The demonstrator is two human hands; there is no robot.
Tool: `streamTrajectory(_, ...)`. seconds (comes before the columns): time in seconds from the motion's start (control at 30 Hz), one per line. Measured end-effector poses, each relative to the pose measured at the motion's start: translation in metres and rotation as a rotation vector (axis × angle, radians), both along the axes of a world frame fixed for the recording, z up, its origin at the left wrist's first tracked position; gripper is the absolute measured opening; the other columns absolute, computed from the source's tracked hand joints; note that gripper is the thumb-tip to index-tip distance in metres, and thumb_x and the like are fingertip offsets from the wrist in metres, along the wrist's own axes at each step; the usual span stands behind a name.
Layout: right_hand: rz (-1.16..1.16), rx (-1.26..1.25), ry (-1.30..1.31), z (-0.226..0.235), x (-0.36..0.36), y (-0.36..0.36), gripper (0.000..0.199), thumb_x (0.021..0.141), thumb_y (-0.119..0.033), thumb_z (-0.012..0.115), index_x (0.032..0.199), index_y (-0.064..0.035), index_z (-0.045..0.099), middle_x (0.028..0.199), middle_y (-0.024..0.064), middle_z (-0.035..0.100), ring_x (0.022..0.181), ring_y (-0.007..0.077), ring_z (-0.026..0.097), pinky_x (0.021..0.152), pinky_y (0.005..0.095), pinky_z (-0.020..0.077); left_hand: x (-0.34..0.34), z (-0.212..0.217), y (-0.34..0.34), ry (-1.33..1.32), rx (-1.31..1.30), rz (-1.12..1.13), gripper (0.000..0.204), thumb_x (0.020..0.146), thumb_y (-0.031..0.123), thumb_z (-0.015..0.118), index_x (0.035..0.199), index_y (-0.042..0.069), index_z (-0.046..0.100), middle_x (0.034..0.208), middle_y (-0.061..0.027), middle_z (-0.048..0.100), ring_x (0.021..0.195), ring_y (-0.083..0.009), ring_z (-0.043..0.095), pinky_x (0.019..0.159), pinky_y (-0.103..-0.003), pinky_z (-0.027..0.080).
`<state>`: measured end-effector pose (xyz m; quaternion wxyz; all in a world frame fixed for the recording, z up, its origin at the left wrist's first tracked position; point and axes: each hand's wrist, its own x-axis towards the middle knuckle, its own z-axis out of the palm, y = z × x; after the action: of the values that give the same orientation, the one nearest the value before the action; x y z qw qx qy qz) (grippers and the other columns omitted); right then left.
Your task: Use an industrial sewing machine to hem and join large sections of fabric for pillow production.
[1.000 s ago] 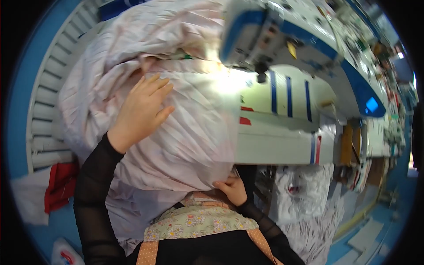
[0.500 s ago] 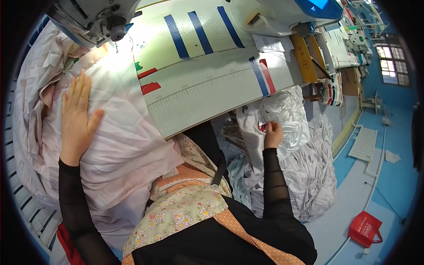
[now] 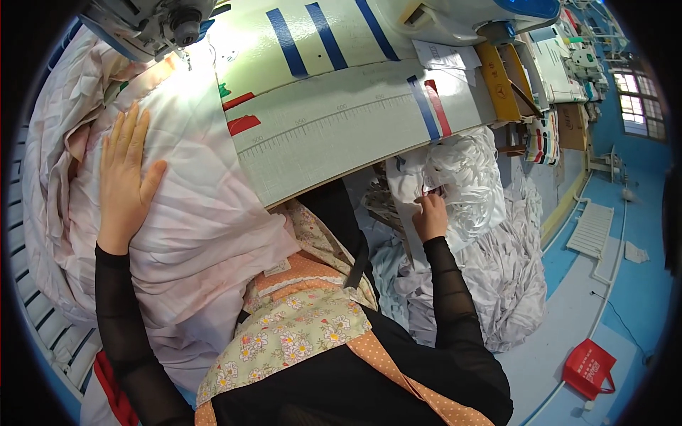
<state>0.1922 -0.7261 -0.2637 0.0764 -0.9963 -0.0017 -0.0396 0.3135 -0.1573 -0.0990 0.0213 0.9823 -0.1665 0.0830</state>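
My left hand lies flat on a broad spread of pale pink fabric, fingers stretched and thumb out to the side. The cloth runs up under the lit needle area of a sewing machine. Over to the right, below the table edge, my right hand has its fingers curled together at a bundle of white strips. Close to those fingertips is a small dark and red thing, too small to name. What the fingers hold, if anything, is hidden.
A sewing table with a printed ruler scale and blue and red tape stretches between my hands. A yellow box stands at its right end. Beneath the strips lies a heap of whitish cloth. On the floor is a red bag.
My right hand has shifted slightly at the white bundle, its fingers now curled toward the table beside the small red thing. My left hand has stayed flat on the fabric.
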Motion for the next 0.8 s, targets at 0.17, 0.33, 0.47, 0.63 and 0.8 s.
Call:
streamTrajectory(0.17, 0.09, -0.075, 0.1, -0.006, -0.018, -0.018, 0.014, 0.068, -0.008, 0.069, 0.08, -0.0123, 0.065, 0.083, 0.0064, 0.06, 0.089, 0.0307, 0.056, 0.08, 0.0403, 0.0469, 0.004, -0.002, -0.001, -0.018, 0.0, -0.014, 0.063, 0.092, 0.043, 0.048, 0.146, 0.013, 0.037, 0.154, -0.0088, 0.031, 0.142, -0.0323, 0.025, 0.116, -0.047, 0.017)
streamTrajectory(0.33, 0.127, -0.065, 0.158, 0.013, 0.0, -0.018, 0.005, 0.071, -0.008, 0.07, 0.074, -0.0091, 0.066, 0.078, 0.0079, 0.063, 0.084, 0.0288, 0.059, 0.077, 0.0389, 0.0477, 0.0, 0.01, -0.001, -0.032, -0.003, -0.011, 0.059, 0.091, 0.034, 0.053, 0.144, 0.012, 0.04, 0.151, -0.009, 0.035, 0.141, -0.0323, 0.028, 0.115, -0.047, 0.019)
streamTrajectory(0.47, 0.121, 0.156, 0.147, 0.083, 0.026, 0.013, 0.005, 0.081, -0.006, 0.066, 0.084, -0.0029, 0.065, 0.077, 0.0079, 0.065, 0.067, 0.0277, 0.062, 0.062, 0.0345, 0.0507, -0.015, 0.021, -0.029, -0.112, -0.194, -0.117, 0.056, 0.085, 0.018, 0.063, 0.138, 0.009, 0.048, 0.141, -0.0127, 0.049, 0.132, -0.0335, 0.041, 0.109, -0.047, 0.03)
streamTrajectory(0.63, -0.016, 0.88, 0.478, 0.179, 0.048, 0.071, 0.011, 0.083, 0.005, 0.053, 0.089, 0.0012, 0.061, 0.072, 0.0077, 0.063, 0.061, 0.0124, 0.063, 0.054, 0.025, 0.0488, -0.05, 0.04, -0.159, 0.351, -0.878, -0.56, 0.073, 0.075, 0.02, 0.075, 0.138, 0.0, 0.043, 0.134, -0.0182, 0.052, 0.122, -0.0363, 0.051, 0.103, -0.043, 0.04)
streamTrajectory(0.8, 0.277, 0.958, 0.417, 0.242, 0.056, 0.111, 0.013, 0.081, 0.008, 0.053, 0.089, 0.0014, 0.06, 0.072, 0.0062, 0.06, 0.064, 0.0118, 0.061, 0.057, 0.0242, 0.0472, -0.07, -0.031, -0.242, 0.796, -1.371, -0.565, 0.067, 0.082, 0.016, 0.069, 0.142, 0.009, 0.04, 0.133, -0.0134, 0.051, 0.109, -0.0222, 0.057, 0.071, -0.028, 0.053)
